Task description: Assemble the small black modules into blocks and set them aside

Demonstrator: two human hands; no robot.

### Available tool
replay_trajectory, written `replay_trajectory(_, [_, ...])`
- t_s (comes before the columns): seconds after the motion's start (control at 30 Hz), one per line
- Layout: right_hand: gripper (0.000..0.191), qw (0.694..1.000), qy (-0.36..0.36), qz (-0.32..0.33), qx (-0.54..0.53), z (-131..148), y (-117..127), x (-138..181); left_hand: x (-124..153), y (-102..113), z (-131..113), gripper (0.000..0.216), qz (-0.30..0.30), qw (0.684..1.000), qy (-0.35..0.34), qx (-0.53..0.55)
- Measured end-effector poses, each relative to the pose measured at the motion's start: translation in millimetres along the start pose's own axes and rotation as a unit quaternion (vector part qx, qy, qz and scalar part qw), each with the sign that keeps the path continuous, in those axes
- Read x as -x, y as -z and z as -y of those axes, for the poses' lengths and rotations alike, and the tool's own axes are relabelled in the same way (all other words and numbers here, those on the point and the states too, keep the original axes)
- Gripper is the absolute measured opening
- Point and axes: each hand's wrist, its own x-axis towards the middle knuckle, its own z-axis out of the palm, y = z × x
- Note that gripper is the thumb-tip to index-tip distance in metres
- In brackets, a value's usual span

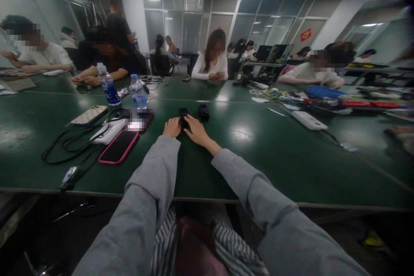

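Observation:
Out in front of me on the green table (207, 164), both my hands meet at a small black box-shaped object (183, 111). My left hand (172, 127) is closed at its left side, with the fingertips against it. From the right, my right hand (196, 130) has its fingers on the same object, the thumb held lower and a little apart. Much of the object is hidden under the fingers, and its exact kind does not show. A second black object (203, 112) of similar size stands just right of it, untouched.
On the left lie a pink-edged phone (119, 147), a white power strip (109, 131), a patterned phone (89, 114) and black cables; two bottles (108, 87) stand behind. On the right are another power strip (308, 120), tangled wires and a blue bundle (325, 92). Several people sit around.

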Motion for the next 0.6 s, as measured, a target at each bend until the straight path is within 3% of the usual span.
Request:
replay_trajectory(0.2, [0.04, 0.997, -0.014, -0.078, -0.003, 5.5, 12.5, 0.1, -4.4, 0.2, 3.7, 0.049, -0.032, 0.997, -0.021, 0.069])
replay_trajectory(0.37, [0.045, 0.976, -0.1, -0.191, 0.031, -21.0, 23.5, -4.1, -5.1, -0.3, 4.3, 0.049, -0.033, 0.993, -0.053, 0.101])
replay_trajectory(0.6, [0.049, 0.977, -0.167, -0.123, 0.051, -57.6, 8.4, -1.7, -6.0, -1.9, 5.0, 0.053, -0.036, 0.992, -0.066, 0.102])
